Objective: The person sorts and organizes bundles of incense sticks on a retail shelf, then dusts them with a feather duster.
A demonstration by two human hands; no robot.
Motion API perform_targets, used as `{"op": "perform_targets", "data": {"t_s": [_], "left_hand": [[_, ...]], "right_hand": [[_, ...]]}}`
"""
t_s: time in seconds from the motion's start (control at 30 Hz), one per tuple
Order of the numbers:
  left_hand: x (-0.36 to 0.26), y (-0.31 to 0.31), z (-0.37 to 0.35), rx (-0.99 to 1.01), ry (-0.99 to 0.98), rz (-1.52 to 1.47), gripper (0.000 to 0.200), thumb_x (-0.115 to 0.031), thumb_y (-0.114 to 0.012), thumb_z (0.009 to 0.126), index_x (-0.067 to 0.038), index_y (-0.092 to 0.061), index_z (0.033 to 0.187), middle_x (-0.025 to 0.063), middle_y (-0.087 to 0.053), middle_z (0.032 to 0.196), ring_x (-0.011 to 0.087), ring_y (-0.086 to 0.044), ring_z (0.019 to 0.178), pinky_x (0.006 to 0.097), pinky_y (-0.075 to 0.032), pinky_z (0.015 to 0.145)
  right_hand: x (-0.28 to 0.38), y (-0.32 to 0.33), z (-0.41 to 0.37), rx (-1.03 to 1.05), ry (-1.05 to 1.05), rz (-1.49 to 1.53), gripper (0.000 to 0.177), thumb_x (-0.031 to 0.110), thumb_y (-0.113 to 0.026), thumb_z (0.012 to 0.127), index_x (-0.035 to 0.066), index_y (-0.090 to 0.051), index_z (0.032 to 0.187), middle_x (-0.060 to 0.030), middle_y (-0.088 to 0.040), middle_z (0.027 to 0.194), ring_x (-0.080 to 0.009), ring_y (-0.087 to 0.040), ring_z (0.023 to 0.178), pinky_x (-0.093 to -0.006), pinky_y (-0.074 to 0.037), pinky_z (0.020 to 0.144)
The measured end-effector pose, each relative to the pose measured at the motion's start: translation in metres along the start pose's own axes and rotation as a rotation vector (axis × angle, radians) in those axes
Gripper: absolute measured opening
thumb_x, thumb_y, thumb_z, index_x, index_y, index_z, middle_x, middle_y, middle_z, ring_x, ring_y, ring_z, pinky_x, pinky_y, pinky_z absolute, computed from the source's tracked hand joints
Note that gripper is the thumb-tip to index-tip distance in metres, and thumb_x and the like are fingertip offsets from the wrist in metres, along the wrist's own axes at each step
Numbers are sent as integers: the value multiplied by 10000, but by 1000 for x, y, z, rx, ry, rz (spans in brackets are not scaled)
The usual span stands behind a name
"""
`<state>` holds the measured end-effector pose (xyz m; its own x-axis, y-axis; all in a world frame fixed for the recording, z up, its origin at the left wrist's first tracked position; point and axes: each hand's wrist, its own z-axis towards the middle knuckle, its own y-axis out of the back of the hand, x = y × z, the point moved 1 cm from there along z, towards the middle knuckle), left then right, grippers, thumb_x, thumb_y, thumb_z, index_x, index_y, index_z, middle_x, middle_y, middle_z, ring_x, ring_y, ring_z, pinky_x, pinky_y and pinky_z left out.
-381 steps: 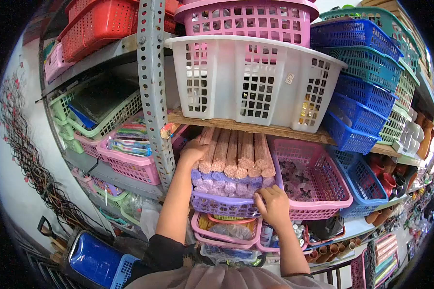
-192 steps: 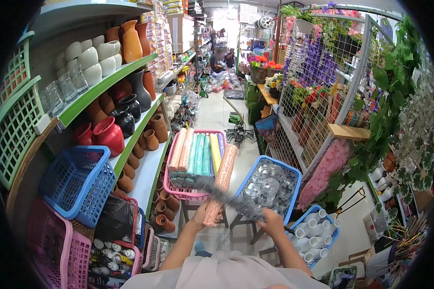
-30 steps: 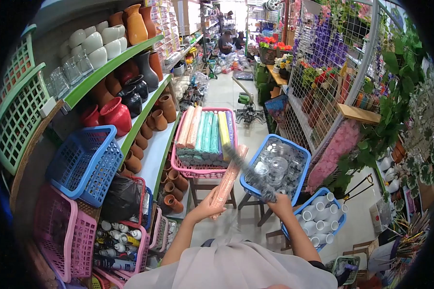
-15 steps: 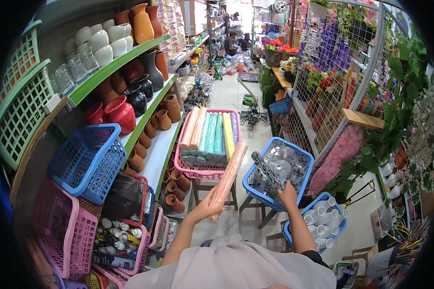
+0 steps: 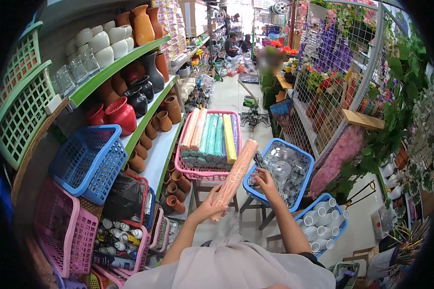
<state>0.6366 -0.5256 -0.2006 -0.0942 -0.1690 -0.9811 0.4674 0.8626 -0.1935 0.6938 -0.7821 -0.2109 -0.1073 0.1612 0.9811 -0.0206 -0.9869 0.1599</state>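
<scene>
My left hand point(image 5: 210, 207) is wrapped round the lower end of a peach-coloured roll point(image 5: 236, 179) in clear film, which tilts up to the right. My right hand point(image 5: 264, 183) is over the near left rim of a blue basket point(image 5: 294, 208), its fingers bent and apart. Just beyond those fingers a dark grey patterned bundle point(image 5: 258, 159) shows in part; the roll hides some of it. Clear and dark plastic-wrapped items point(image 5: 282, 169) fill the blue basket. A pink basket point(image 5: 202, 174) holds peach, teal, yellow and purple rolls point(image 5: 211, 134) on top of grey ones.
Shelves point(image 5: 152, 108) with pots stand on the left, above stacked baskets point(image 5: 87, 161). On the right are a wire rack point(image 5: 342, 62) with flowers and a basket of white vases point(image 5: 323, 224). People point(image 5: 231, 45) sit far down the aisle; a blurred shape is nearer.
My right hand has moved left and its fingers have come off the grey bundle. The peach roll has shifted slightly right in my left hand. A blurred shape has appeared in the aisle.
</scene>
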Motion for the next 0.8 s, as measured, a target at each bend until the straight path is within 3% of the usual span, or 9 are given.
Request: {"op": "perform_targets", "data": {"t_s": [0.03, 0.1, 0.17, 0.27, 0.3, 0.33, 0.43, 0.67, 0.8], "left_hand": [[2, -2, 1, 3, 2, 0, 802, -138, -687, 827, -152, -190, 1455, 139, -498, 1200, 130, -581, 732, 284, -512, 610], [0, -4, 4, 53, -53, 219, 797, -136, -681, 828, -168, -192, 1455, 125, -540, 1113, 124, -572, 710, 274, -504, 581], [-6, -4, 1, 70, -8, 208, 795, -140, -680, 826, -174, -195, 1455, 119, -548, 1092, 119, -566, 702, 265, -498, 564], [-33, -15, -17, 61, 48, 277, 795, -151, -676, 826, -190, -188, 1453, 109, -557, 1038, 112, -556, 684, 250, -482, 508], [-35, -16, -22, 52, 81, 281, 797, -156, -676, 825, -191, -183, 1450, 109, -559, 1022, 109, -553, 683, 252, -480, 497], [-37, -16, -26, 42, 115, 283, 799, -161, -677, 824, -191, -177, 1447, 109, -561, 1006, 107, -550, 682, 254, -477, 486], [-34, -14, -36, -20, 119, 266, 778, -194, -696, 819, -165, -205, 1421, 101, -570, 971, 117, -568, 682, 260, -489, 492], [2, 15, -62, -116, 225, 99, 616, -244, -708, 832, -45, -388, 1319, 46, -580, 926, 108, -593, 695, 261, -506, 570], [-3, 11, -89, -247, 129, 48, 593, -261, -698, 843, -49, -413, 1317, 10, -550, 907, 73, -529, 708, 231, -449, 579]], "right_hand": [[12, -13, 0, 132, -70, 371, 558, 371, -615, 895, 46, -418, 1303, -124, -604, 1146, -188, -610, 975, -327, -483, 810], [19, -36, 2, 148, -109, 480, 541, 393, -572, 916, 46, -414, 1301, -122, -609, 1128, -186, -610, 978, -323, -481, 820], [24, -45, 8, 178, -144, 586, 529, 414, -530, 938, 47, -409, 1299, -119, -614, 1110, -184, -610, 982, -318, -480, 830], [32, -58, 8, 230, -177, 890, 489, 425, -487, 951, 21, -450, 1224, -154, -622, 1082, -237, -634, 933, -374, -527, 779], [42, -62, 8, 150, -234, 946, 392, 375, -508, 950, 25, -499, 1125, -142, -632, 976, -245, -641, 841, -395, -542, 737], [41, -67, 10, 166, -244, 946, 392, 375, -508, 950, 25, -499, 1125, -142, -632, 976, -245, -641, 841, -395, -542, 737], [51, -81, 12, 79, -204, 988, 223, 278, -547, 938, 62, -510, 899, -65, -544, 728, -214, -606, 705, -371, -533, 683], [54, -109, 34, 98, -235, 989, 226, 307, -575, 922, 105, -488, 869, -27, -510, 702, -177, -566, 676, -308, -497, 618], [62, -145, 35, 230, -296, 1003, 246, 283, -604, 908, 74, -477, 878, -62, -537, 721, -191, -578, 637, -314, -515, 597]]}}
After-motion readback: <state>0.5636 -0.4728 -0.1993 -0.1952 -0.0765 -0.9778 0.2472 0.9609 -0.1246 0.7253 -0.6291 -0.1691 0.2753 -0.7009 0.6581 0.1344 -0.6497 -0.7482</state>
